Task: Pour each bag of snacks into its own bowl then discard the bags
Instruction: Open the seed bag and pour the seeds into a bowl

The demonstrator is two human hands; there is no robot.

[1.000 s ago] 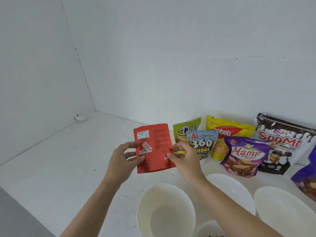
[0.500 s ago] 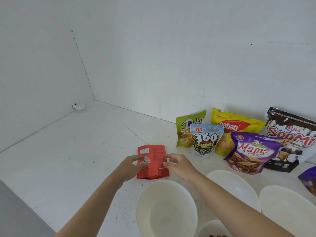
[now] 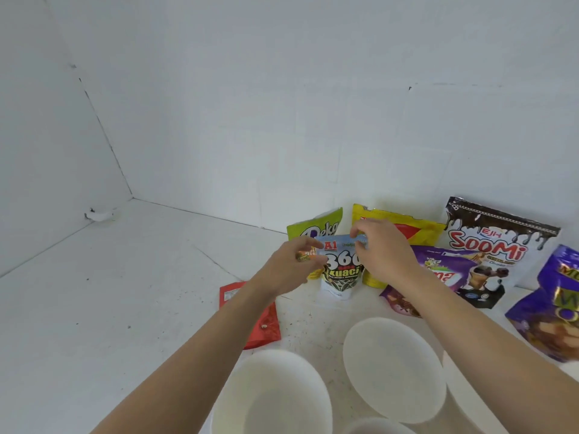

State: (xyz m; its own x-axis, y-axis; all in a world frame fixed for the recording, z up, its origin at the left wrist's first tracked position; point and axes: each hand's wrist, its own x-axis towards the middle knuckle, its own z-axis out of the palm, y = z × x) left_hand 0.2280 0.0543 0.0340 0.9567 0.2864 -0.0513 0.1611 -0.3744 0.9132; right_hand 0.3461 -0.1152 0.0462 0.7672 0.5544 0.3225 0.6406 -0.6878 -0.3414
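A blue-and-white "360 Kuaci" snack bag [image 3: 341, 270] stands upright on the white table. My right hand [image 3: 382, 255] pinches its top edge. My left hand [image 3: 291, 264] pinches its upper left corner. A flat red bag [image 3: 266, 327] lies on the table, partly under my left forearm. Two empty white bowls sit nearest me, one in front [image 3: 238, 386] and one to its right [image 3: 391, 368]. The rim of a third bowl [image 3: 376, 426] shows at the bottom edge.
More bags lean on the back wall: a green one [image 3: 326, 223], a yellow one [image 3: 419, 227], a brown "Soomi" bag [image 3: 495, 245], a purple "Mama" bag [image 3: 445, 267] and another purple bag [image 3: 554, 308] at far right. White walls close off the back and the left.
Both hands lowered the red bag to the table and let it go. They then moved back and right to the 360 Kuaci bag and took hold of its top.
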